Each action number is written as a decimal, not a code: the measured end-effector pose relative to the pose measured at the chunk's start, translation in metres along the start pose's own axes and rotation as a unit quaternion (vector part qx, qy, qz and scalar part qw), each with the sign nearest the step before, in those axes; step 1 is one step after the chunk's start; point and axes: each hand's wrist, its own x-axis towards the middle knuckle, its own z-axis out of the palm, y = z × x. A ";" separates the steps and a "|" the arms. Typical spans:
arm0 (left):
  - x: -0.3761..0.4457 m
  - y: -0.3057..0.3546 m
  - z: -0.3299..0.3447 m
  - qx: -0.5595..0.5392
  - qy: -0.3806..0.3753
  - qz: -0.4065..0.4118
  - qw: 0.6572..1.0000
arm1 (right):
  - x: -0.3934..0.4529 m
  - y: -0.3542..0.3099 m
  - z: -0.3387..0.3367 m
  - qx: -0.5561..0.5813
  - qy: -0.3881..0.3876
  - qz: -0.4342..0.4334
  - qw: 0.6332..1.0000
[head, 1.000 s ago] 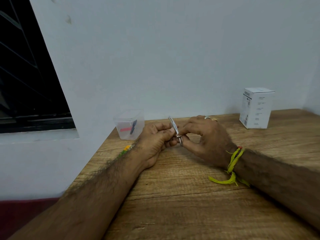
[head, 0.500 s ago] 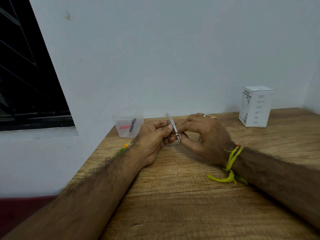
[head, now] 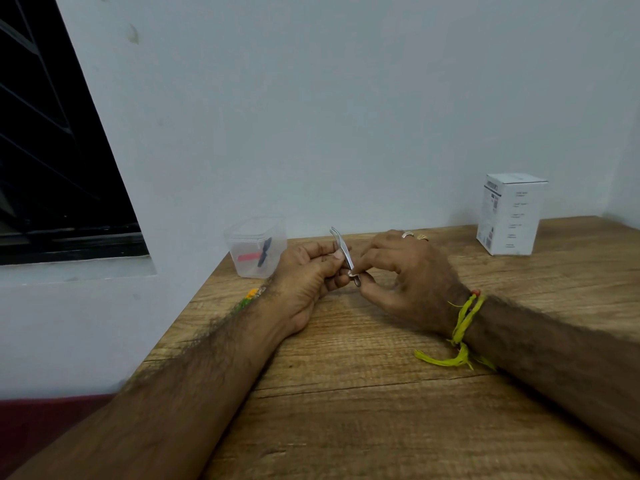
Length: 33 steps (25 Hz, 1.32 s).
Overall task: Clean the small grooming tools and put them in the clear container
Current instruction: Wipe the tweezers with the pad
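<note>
Both hands pinch one metal tool: left hand [head: 304,275] mid-shaft, right hand [head: 405,271] its lower end [head: 343,252]. Left of the grip, one clear container [head: 254,245] holds two items.

Shiny metal tool [head: 343,251], wood-grain table [head: 363,393]

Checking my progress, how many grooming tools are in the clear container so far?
2: a pink tool lying low in the clear container, and a black tool leaning beside it. A metal tool is outside, pinched by both hands. More may be hidden.
</note>
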 end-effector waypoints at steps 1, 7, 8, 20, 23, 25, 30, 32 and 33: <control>0.000 0.000 0.000 -0.001 0.001 0.000 1.000 | 0.000 0.000 0.000 -0.003 0.001 0.003 1.000; 0.000 0.000 0.000 -0.003 0.001 0.000 1.000 | 0.000 -0.004 -0.002 -0.014 -0.001 -0.001 1.000; 0.000 0.000 0.000 0.000 0.001 0.001 1.000 | 0.001 -0.004 -0.002 -0.013 -0.001 0.003 1.000; 0.000 0.001 0.001 -0.003 0.004 -0.003 1.000 | 0.000 -0.007 -0.002 0.007 -0.002 -0.002 1.000; 0.001 0.001 0.000 -0.007 0.007 -0.001 1.000 | 0.001 -0.006 -0.002 0.018 -0.008 0.001 1.000; 0.000 0.001 0.001 -0.005 0.005 -0.001 1.000 | 0.000 -0.006 -0.003 0.023 -0.014 -0.004 1.000; -0.001 0.002 0.002 -0.004 0.007 0.002 1.000 | 0.000 -0.007 -0.003 0.017 -0.018 -0.007 1.000; -0.001 0.001 0.003 -0.004 0.004 0.002 1.000 | 0.000 -0.007 -0.004 0.018 -0.018 -0.002 1.000; -0.001 0.001 0.002 -0.005 0.004 0.000 1.000 | 0.000 -0.007 -0.004 0.016 -0.016 0.002 1.000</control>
